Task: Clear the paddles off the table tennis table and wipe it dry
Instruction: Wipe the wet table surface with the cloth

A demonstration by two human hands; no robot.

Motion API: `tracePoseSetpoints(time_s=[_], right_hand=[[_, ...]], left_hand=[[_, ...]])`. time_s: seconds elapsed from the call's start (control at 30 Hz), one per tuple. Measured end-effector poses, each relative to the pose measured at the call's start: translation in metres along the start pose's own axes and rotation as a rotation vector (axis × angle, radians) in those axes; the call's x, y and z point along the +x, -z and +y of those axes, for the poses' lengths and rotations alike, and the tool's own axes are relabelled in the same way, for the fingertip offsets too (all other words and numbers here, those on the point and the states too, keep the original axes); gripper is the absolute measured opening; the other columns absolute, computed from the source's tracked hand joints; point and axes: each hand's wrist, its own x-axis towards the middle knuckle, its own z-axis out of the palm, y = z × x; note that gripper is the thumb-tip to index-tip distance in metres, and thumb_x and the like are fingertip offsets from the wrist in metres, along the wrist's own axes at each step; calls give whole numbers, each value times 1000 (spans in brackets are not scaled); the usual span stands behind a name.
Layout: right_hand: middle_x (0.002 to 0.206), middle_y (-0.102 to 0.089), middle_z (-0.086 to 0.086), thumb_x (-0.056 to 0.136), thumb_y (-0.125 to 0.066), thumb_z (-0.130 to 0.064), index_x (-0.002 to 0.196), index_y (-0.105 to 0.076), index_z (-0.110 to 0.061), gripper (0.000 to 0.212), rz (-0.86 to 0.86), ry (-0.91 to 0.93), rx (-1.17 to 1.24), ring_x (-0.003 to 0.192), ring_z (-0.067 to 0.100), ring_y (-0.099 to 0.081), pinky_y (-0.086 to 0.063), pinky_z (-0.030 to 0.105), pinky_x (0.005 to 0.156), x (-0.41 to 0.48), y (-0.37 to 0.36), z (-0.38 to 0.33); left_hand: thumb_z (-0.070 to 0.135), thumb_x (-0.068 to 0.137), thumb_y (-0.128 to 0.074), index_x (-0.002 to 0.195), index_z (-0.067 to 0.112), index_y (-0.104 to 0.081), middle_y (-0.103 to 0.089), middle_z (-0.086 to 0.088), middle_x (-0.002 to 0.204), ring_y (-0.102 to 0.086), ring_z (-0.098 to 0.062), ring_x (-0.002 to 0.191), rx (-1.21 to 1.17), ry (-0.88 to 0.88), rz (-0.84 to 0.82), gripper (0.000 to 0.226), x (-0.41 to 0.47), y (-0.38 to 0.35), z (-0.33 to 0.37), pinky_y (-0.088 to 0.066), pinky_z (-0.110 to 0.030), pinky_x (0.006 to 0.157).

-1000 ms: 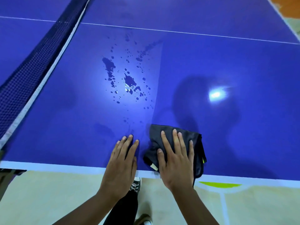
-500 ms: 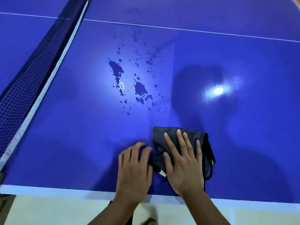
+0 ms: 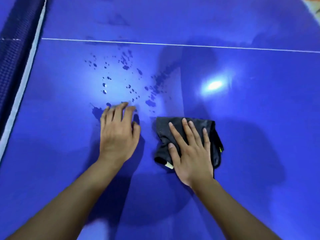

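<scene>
Dark cloth folded (crumpled edges), flat under right hand.

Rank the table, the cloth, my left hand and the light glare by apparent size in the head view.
1. table
2. cloth, partly under the right hand
3. left hand, nearly cloth-sized
4. light glare

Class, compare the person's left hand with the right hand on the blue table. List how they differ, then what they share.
The left hand rests on the bare table; the right hand presses on the dark cloth. The left hand's fingertips reach the water drops; the right hand lies short of them. The left hand's fingers lie close together; the right hand's are spread. Shared: both lie palm down, gripping nothing.
</scene>
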Motion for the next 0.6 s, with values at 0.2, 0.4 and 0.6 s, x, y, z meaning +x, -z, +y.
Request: tracePoseSetpoints(time_s=[0.2, 0.4, 0.6], right_hand=[[172, -9, -2, 105, -15, -55, 162, -10, -45, 58, 3, -1, 6, 158, 12, 1, 1, 51, 127, 120, 4, -1], [172, -6, -5, 104, -16, -57, 161, -10, -48, 57, -20, 4, 13, 158, 11, 1, 3, 50, 127, 222, 9, 4], [173, -5, -4, 106, -20, -54, 161, -10, -47, 56, -36, -42, 14, 158, 12, 2, 6, 50, 127, 301, 15, 1]], left_hand=[[38, 91, -35, 143, 11, -53, -48, -15, 151, -45, -38, 137, 65, -83, -184, 61, 76, -13, -23, -27, -53, 120], [36, 97, -35, 149, 15, -50, -43, -12, 158, -36, -35, 147, 46, -94, -184, 58, 73, -20, -32, -23, -50, 123], [35, 96, -33, 147, 15, -52, -44, -11, 158, -37, -32, 147, 26, -56, -180, 58, 77, -21, -27, -25, -50, 122]])
